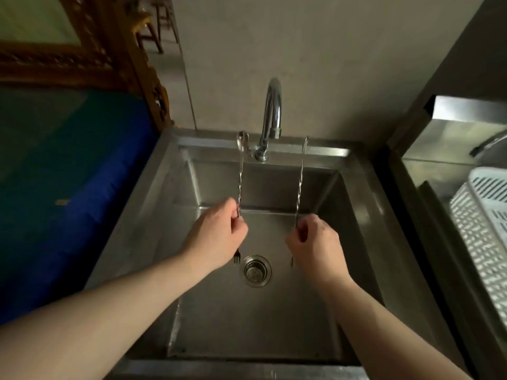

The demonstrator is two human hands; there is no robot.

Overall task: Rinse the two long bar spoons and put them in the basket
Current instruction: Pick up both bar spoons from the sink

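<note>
I hold two long twisted steel bar spoons upright over the steel sink [365, 215]. My left hand [216, 237] grips the left spoon [241, 174] low on its stem; its bowl points up beside the tap and its small fork end shows below my hand. My right hand [315, 242] pinches the right spoon [300, 176] the same way, bowl edge-on at the top. The chrome tap [271, 111] stands between the two spoons with no water running. The white plastic basket [482, 215] sits at the far right, beyond the sink's edge.
The drain strainer [257, 270] lies in the middle of the sink floor, just below my hands. A blue covered surface [68, 187] borders the sink on the left, with a carved golden frame [82, 58] behind it. A steel counter with a shelf [452, 133] is on the right.
</note>
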